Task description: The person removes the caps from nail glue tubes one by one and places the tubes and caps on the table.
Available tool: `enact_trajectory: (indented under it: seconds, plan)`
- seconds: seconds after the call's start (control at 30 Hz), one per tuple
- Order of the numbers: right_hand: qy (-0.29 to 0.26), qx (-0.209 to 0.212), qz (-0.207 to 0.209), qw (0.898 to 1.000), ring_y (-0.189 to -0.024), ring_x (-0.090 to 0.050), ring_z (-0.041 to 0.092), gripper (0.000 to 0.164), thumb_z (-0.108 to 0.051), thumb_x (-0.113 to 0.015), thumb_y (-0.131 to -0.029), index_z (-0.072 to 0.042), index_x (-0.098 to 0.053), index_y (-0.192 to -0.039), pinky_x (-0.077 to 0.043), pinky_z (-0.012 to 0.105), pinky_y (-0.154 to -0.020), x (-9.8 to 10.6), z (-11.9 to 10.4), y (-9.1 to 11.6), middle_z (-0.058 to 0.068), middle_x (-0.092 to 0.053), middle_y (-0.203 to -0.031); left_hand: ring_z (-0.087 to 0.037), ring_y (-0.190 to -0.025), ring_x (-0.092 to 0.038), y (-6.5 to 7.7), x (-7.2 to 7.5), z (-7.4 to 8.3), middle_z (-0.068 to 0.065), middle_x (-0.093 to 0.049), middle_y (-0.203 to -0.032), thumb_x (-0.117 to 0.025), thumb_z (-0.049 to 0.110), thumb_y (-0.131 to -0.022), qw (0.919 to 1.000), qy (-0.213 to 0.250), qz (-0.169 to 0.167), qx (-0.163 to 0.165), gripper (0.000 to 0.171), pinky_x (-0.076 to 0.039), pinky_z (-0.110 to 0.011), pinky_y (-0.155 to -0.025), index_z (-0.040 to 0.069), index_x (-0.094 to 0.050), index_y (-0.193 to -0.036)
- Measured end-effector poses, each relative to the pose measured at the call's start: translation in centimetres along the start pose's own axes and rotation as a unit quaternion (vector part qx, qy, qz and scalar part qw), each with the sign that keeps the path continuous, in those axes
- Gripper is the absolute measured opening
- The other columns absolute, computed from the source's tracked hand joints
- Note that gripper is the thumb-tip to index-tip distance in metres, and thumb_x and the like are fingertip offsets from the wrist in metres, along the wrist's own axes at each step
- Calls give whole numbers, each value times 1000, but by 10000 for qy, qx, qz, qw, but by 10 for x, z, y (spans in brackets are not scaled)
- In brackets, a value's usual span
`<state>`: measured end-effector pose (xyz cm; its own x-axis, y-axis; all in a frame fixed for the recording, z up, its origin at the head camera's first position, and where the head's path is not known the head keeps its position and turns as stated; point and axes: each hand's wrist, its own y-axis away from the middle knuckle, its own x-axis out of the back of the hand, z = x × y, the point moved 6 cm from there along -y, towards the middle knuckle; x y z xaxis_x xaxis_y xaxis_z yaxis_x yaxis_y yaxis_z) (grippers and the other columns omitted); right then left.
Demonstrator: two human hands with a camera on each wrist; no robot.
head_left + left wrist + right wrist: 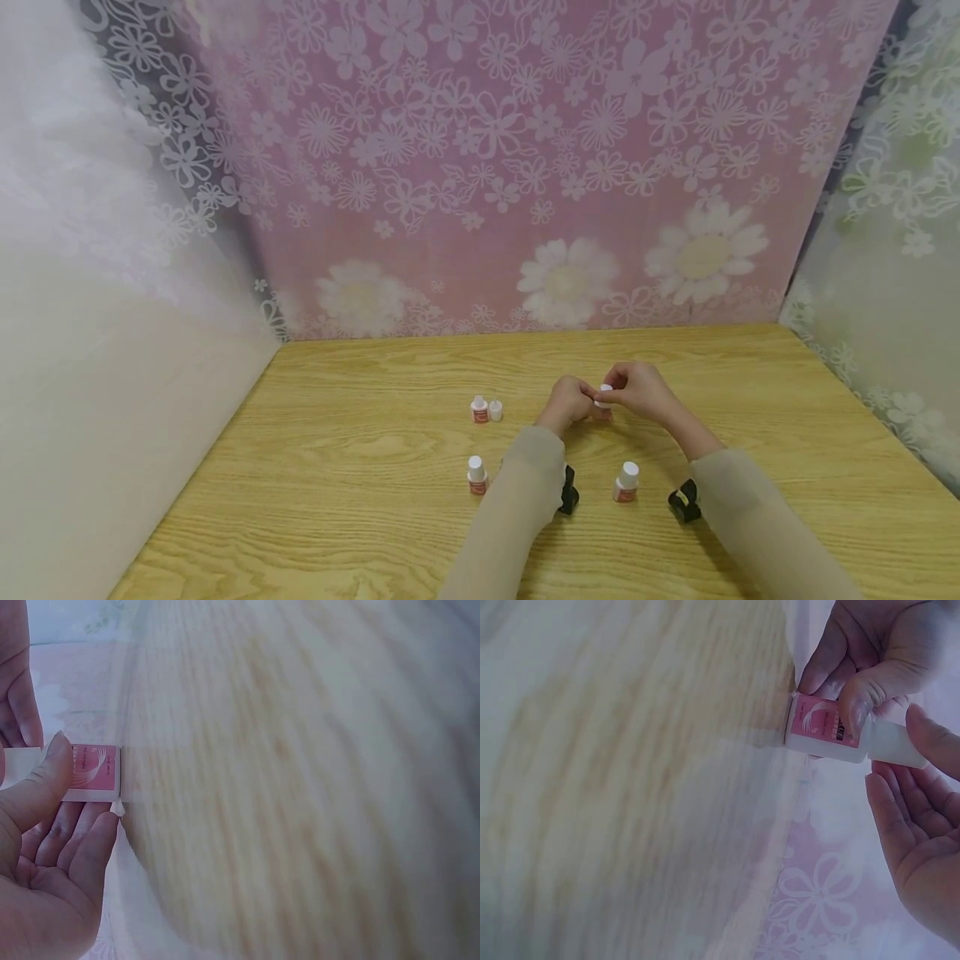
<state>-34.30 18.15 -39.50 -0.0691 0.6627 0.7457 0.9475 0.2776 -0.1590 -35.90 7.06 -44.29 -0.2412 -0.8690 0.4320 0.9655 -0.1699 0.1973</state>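
My left hand [570, 402] grips the body of a small white bottle [821, 727] with a pink-red label, thumb across the label. With thumb and fingers, my right hand [643, 392] pinches the bottle's white cap [894, 744]. The cap sits on the neck, and the bottle is upright with its base right at the wooden table [360, 500]. To the left of my hands stands a similar bottle [480, 410] with its tapered white tip bare. A loose white cap [496, 411] stands close beside it.
Nearer to me stand two more capped bottles, one [477, 476] left of my left sleeve and one [626, 482] between my forearms. Black devices [685, 502] show at both wrists. A pink flowered curtain [480, 167] closes off the back, with pale sheets at both sides.
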Motion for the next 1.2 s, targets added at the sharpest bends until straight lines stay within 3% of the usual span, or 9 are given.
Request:
enact_trajectory:
  seconds: [0.87, 1.2]
  plan:
    - [-467, 63, -485, 9977, -74, -55, 18, 12, -8, -65, -80, -1, -61, -88, -45, 35, -64, -4, 4, -3, 4, -59, -79, -11, -57, -44, -2, 0, -1, 4, -57, -66, -80, 10, -63, 9999, -109, -22, -102, 13, -37, -25, -52, 8, -70, -72]
    - [158, -142, 202, 9996, -61, -50, 17, 16, -15, -70, -75, -3, -59, -75, -41, 30, -55, -2, -5, 1, 4, -56, -68, -9, -55, -42, -3, 0, 0, 4, -57, -61, -81, 7, -61, 9999, -67, -1, -133, 14, -35, -23, -50, 8, -67, -64]
